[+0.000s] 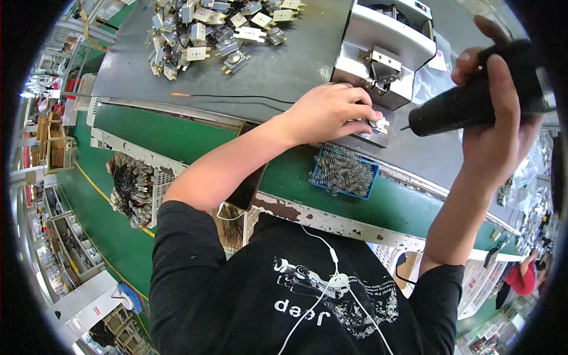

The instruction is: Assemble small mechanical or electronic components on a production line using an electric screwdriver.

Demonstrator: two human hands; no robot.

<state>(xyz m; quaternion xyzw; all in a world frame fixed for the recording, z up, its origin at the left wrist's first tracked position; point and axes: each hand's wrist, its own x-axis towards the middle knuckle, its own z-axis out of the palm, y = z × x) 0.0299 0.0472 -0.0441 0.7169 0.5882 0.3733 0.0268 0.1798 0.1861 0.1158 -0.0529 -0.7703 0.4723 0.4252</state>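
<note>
My left hand (331, 112) pinches a small metal part (379, 125) with a pale tab, at the base of a silver machine (378, 32). The fingertips cover some of that part. My right hand (503, 112) is wrapped round a black electric screwdriver (452, 109), raised to the right of the part. Its thin tip points left toward my left hand and touches nothing. A metal bracket assembly (385, 64) sits on the machine's front. Nearer to me, a blue tray (376, 173) is full of small coil springs (344, 170).
At the back left lies a heap of metal parts (228, 35) with pale tabs. A thin black wire (242, 96) with an orange end crosses the grey table (139, 74). Clear plastic bags (432, 80) lie right of the machine. A person in red (520, 278) is at the far right.
</note>
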